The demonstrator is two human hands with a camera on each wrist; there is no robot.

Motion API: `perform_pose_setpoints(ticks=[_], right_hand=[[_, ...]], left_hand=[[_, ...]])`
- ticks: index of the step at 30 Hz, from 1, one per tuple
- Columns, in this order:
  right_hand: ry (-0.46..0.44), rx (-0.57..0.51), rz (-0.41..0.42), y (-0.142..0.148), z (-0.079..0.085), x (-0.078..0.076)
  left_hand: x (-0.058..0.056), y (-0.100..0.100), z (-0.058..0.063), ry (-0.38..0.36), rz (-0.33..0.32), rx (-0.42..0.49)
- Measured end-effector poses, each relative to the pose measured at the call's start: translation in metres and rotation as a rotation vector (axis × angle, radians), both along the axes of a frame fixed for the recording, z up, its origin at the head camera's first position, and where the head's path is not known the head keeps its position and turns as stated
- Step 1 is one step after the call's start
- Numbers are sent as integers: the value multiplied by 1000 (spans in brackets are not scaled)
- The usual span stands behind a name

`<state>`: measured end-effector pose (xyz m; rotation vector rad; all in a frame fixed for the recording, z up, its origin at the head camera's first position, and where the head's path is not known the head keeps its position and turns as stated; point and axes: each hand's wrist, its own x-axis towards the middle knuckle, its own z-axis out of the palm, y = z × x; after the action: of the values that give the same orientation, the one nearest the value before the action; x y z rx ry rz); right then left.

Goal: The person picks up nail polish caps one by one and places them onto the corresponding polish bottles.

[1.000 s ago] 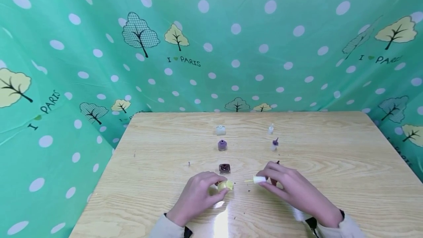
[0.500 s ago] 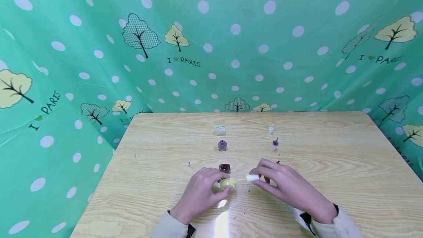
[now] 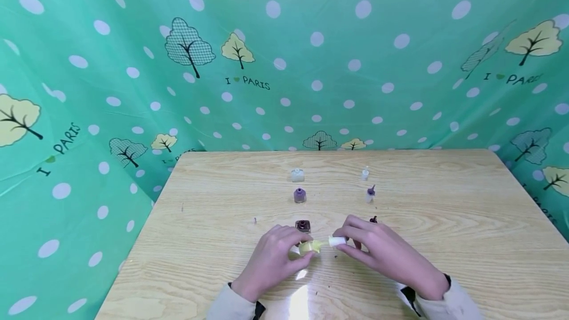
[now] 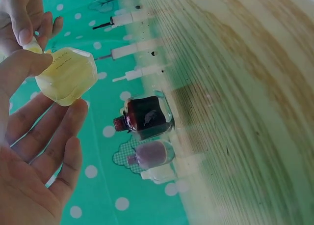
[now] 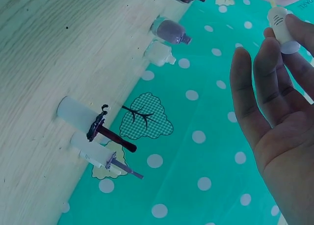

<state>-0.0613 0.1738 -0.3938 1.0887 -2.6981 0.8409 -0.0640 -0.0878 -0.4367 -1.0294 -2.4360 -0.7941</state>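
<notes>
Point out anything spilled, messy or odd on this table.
The white cap with the dark brush has ragged dark clumps around the brush's base, perhaps dried polish. Dark specks dot the tabletop, like crumbs.

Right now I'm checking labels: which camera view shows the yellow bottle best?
The left wrist view: the yellow bottle appears large, lettered side toward the camera. The head view shows it small, partly hidden by the left hand; the right wrist view, only a piece at the top edge.
</notes>
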Motion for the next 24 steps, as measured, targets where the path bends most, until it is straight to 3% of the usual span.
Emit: perform_pose_setpoints(ticks=[24], right_hand=[[46,-8,25,-5,-4,-2]], left_hand=[[-2,-1,-3,20,-22,9]])
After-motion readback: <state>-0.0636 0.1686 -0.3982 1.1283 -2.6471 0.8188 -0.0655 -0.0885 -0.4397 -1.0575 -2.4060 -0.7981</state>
